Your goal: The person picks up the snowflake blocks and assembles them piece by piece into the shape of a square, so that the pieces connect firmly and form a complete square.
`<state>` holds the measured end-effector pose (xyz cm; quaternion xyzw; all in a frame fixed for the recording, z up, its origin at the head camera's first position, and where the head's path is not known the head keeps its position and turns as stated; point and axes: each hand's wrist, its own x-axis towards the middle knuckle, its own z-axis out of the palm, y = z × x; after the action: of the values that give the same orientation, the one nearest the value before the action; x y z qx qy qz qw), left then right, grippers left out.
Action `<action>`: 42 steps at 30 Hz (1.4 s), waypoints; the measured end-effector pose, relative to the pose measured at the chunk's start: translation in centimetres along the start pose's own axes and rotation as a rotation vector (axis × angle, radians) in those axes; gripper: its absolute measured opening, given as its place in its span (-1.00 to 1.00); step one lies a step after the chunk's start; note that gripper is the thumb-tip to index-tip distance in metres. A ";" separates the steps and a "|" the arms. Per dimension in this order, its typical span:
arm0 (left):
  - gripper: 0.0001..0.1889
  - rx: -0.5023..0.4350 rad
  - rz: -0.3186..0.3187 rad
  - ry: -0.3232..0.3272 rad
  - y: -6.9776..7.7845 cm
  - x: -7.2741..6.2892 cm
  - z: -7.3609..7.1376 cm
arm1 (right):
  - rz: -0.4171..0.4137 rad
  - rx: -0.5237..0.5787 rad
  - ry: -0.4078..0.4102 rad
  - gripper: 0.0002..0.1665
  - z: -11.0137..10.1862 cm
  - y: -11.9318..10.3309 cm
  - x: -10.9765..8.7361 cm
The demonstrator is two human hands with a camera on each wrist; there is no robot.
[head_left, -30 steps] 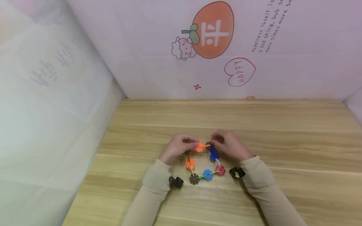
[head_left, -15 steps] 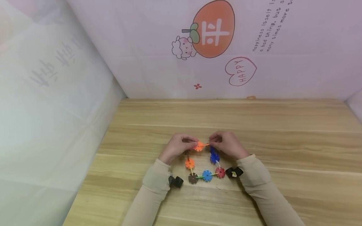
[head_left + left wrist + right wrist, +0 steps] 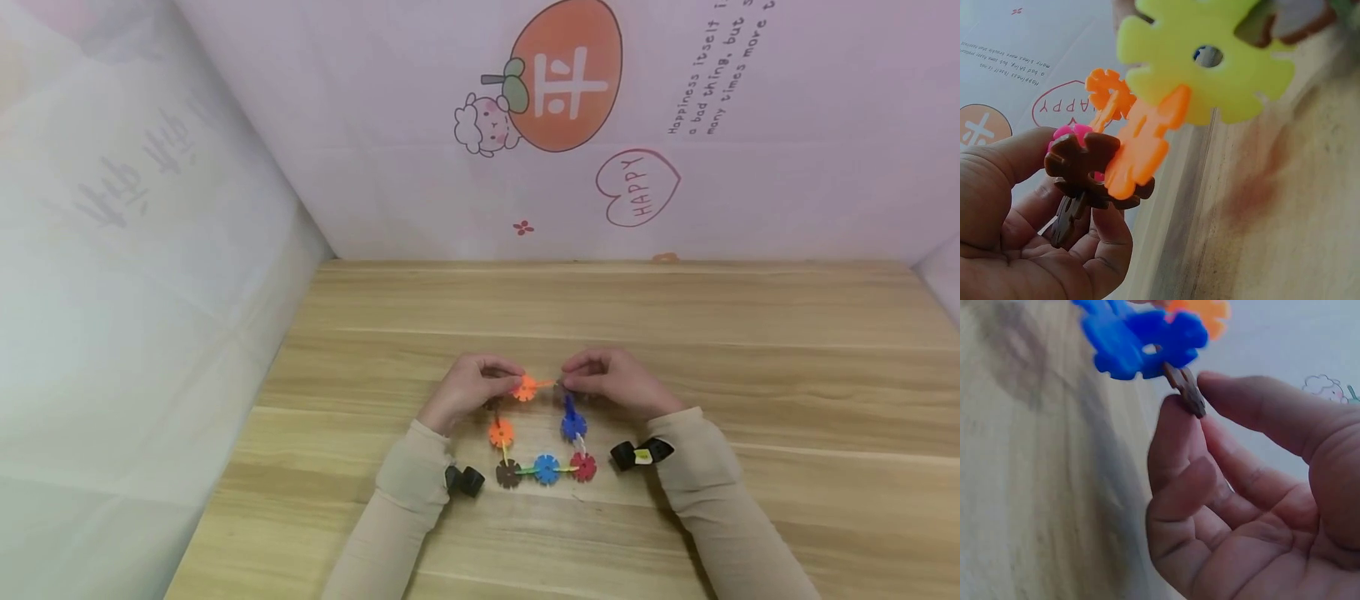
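Notched plastic snowflake discs are slotted together in a ring between my hands. In the head view, my left hand [image 3: 476,387] grips the ring's far left corner, beside an orange disc [image 3: 525,388]. The left wrist view shows its fingers around a brown disc [image 3: 1082,159] and a pink disc [image 3: 1067,132], with a yellow disc [image 3: 1147,59] close to the camera. At the far right corner, my right hand [image 3: 618,383] pinches a brown disc [image 3: 1184,390] between thumb and fingers. A blue disc [image 3: 573,426] hangs from that corner. My right fingers partly hide the corner joint.
The ring's near side has a dark brown disc [image 3: 508,473], a light blue disc [image 3: 547,469] and a red disc [image 3: 582,467]. A wooden table [image 3: 375,308] lies beneath, backed by a printed pale cloth [image 3: 390,167]. Black wrist cameras [image 3: 465,481] flank the ring.
My right hand has moved slightly left, then back out to the right. The ring's right side has straightened, and its red disc sits lower. The left hand has barely shifted.
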<state>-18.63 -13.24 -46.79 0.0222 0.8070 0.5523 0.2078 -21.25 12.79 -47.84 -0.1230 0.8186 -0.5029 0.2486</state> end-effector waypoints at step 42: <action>-0.85 0.035 -0.016 0.031 0.1 0.2 1.1 | 0.017 0.037 0.124 -0.74 0.7 -0.5 -1.1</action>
<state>-18.39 -12.15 -47.07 0.0109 0.8197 0.5368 0.1994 -19.93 12.54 -47.39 -0.0800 0.8239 -0.5227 0.2037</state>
